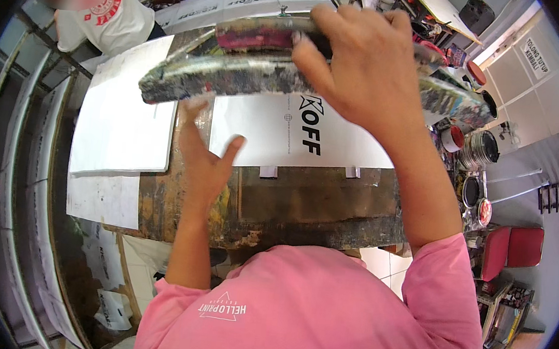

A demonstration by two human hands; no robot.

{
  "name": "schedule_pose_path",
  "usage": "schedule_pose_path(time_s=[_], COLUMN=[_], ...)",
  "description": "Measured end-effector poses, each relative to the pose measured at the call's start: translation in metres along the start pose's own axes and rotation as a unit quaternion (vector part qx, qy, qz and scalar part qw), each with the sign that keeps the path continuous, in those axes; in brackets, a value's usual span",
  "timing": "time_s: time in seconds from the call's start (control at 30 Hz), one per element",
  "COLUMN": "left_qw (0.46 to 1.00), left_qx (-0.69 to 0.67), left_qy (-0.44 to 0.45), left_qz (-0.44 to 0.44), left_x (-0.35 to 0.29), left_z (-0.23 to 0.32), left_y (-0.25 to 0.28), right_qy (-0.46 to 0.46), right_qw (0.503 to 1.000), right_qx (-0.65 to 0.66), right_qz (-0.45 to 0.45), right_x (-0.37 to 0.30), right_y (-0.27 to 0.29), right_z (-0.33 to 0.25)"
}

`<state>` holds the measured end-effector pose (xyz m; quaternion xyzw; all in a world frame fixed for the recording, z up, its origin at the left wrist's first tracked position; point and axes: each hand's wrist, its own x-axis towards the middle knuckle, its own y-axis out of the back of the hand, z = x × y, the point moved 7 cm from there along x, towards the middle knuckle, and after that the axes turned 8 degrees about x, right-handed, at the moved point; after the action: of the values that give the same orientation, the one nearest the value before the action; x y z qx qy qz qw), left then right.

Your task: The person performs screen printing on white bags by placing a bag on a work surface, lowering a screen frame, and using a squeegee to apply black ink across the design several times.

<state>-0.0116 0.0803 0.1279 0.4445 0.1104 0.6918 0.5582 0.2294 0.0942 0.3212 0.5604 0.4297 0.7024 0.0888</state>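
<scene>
One long, paint-crusted frame is held raised above the bench by the right hand, clasped around its edge. The left hand is spread open beneath, holding nothing. One white printed sheet lies flat below.

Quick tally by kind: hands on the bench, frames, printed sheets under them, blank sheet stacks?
Hands: 2, the left hand open under the frame, the right hand gripping it
Paint-crusted screen frame: 1
Printed white sheet: 1
Blank white sheet stack: 1
Total: 5
</scene>
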Motion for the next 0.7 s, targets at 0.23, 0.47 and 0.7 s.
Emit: schedule_pose_path(time_s=[0.23,0.47,0.7], left_qw=[0.891,0.932,0.995], left_qx=[0.358,0.266,0.03], left_qy=[0.084,0.061,0.095], left_qz=[-0.267,-0.237,-0.006], left_x=[-0.105,-0.071,0.022], left_z=[-0.05,-0.022,0.004], left_y=[-0.093,-0.085,-0.056], right_qy=[-0.055,-0.036,-0.084], right_qw=[0.998,0.999,0.995], right_qx=[0.02,0.008,0.027], right_qz=[-0.025,0.024,-0.036], right_x=[0.056,0.079,0.094], right_y=[0.016,0.02,0.023], right_z=[0.019,0.024,0.031])
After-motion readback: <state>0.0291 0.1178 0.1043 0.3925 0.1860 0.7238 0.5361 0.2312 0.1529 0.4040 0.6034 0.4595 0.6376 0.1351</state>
